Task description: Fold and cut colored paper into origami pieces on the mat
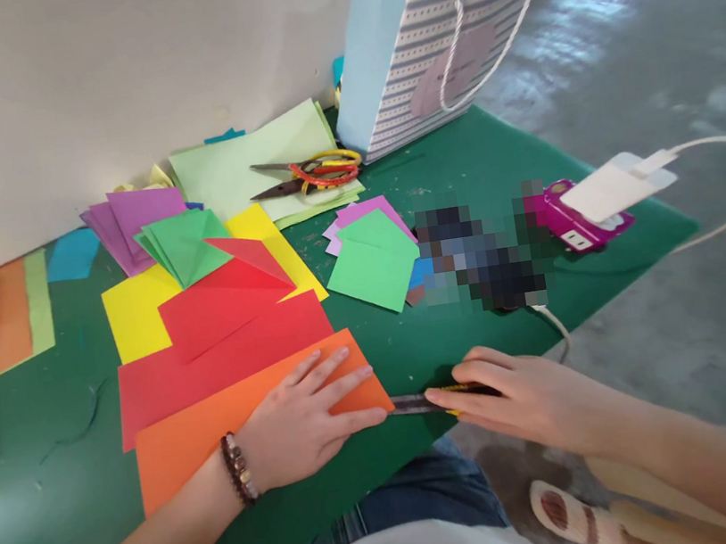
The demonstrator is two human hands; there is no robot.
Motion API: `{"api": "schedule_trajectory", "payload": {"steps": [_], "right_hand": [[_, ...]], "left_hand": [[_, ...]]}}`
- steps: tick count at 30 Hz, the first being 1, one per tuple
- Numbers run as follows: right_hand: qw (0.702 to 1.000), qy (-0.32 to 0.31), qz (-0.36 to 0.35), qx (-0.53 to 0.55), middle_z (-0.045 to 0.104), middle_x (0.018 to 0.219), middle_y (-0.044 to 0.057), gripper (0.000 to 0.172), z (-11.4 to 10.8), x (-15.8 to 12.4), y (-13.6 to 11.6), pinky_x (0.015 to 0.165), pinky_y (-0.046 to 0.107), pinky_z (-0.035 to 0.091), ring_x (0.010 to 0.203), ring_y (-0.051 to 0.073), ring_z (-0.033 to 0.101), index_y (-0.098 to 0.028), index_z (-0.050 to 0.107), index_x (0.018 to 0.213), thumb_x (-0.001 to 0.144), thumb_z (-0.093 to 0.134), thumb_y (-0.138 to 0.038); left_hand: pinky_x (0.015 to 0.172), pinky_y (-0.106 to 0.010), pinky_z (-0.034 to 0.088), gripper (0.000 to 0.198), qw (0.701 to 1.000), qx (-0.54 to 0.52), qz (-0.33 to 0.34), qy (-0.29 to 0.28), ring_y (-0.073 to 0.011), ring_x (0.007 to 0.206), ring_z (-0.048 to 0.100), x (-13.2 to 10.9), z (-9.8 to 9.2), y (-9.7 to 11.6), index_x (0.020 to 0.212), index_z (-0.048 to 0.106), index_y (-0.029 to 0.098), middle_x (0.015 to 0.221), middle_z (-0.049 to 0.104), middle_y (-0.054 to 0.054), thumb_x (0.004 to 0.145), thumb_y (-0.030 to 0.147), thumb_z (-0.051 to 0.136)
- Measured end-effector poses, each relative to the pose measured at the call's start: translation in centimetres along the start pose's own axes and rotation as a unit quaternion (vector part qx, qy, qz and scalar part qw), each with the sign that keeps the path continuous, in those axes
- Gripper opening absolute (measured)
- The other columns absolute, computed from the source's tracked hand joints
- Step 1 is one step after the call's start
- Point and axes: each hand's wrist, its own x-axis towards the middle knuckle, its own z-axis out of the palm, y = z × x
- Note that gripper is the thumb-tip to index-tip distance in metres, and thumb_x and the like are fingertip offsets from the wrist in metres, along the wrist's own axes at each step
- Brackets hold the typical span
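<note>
My left hand (315, 414) lies flat with spread fingers on a folded-looking orange sheet of paper (190, 436) near the table's front edge. A black and yellow utility knife (415, 402) is gripped in my right hand (508, 391). Its long blade points left, and the tip meets the right end of the orange paper; whether it sits inside a fold is hidden. Behind the orange sheet lie red sheets (220, 364), partly overlapped by it. Yellow paper (132, 313) and green folded paper (187, 247) rest farther back.
Scissors (315, 173) lie on pale green sheets (219, 162). A striped paper bag (415, 66) stands at the back. To the right are small coloured papers (375, 261), a blurred dark object (483, 260) with a cable, and a magenta power strip (585, 218) with a white charger (613, 183).
</note>
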Motion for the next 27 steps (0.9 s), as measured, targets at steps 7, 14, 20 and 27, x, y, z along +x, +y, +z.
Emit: {"api": "schedule_trajectory", "payload": {"steps": [7, 14, 20, 27], "right_hand": [[1.0, 0.001, 0.005, -0.024, 0.058, 0.086, 0.006, 0.027, -1.1, -0.7, 1.7, 0.059, 0.023, 0.046, 0.079, 0.015, 0.055, -0.021, 0.061, 0.118, 0.095, 0.046, -0.023], [1.0, -0.017, 0.003, -0.011, 0.058, 0.085, 0.006, 0.027, -1.1, -0.5, 1.9, 0.055, 0.023, 0.045, 0.077, 0.015, 0.055, -0.02, 0.06, 0.118, 0.094, 0.046, -0.02], [1.0, -0.007, 0.006, -0.012, 0.057, 0.085, 0.005, 0.026, -1.2, -0.2, 1.5, 0.052, 0.022, 0.043, 0.075, 0.014, 0.055, -0.02, 0.059, 0.117, 0.095, 0.045, -0.021], [1.0, -0.02, 0.003, -0.014, 0.057, 0.085, 0.005, 0.027, -1.1, -0.1, 1.4, 0.05, 0.021, 0.043, 0.073, 0.013, 0.056, -0.02, 0.058, 0.118, 0.095, 0.043, -0.02]], "left_hand": [[0.117, -0.05, 0.021, 0.047, 0.993, -0.053, -0.053, 0.086, -0.0281, 0.145, 0.015, 2.1, 0.6, 1.6, 0.132, 0.051, 0.027, 0.152, 0.033, -0.006, 0.087, 0.014, 0.05], [0.119, -0.048, 0.018, 0.032, 0.998, -0.028, 0.053, 0.033, -0.0224, 0.144, 0.023, 0.6, -0.2, -0.2, 0.121, 0.059, 0.026, 0.145, 0.047, -0.001, 0.097, 0.016, 0.041], [0.118, -0.043, 0.02, 0.045, 0.996, 0.014, 0.091, -0.012, -0.0248, 0.145, 0.02, 0.4, -0.1, -0.9, 0.139, 0.043, 0.024, 0.151, 0.038, 0.0, 0.094, 0.016, 0.044], [0.114, -0.044, 0.024, 0.045, 0.996, 0.035, 0.077, -0.014, -0.0242, 0.139, 0.031, 0.9, -0.3, -0.7, 0.139, 0.043, 0.029, 0.145, 0.046, 0.003, 0.094, 0.025, 0.044]]}}
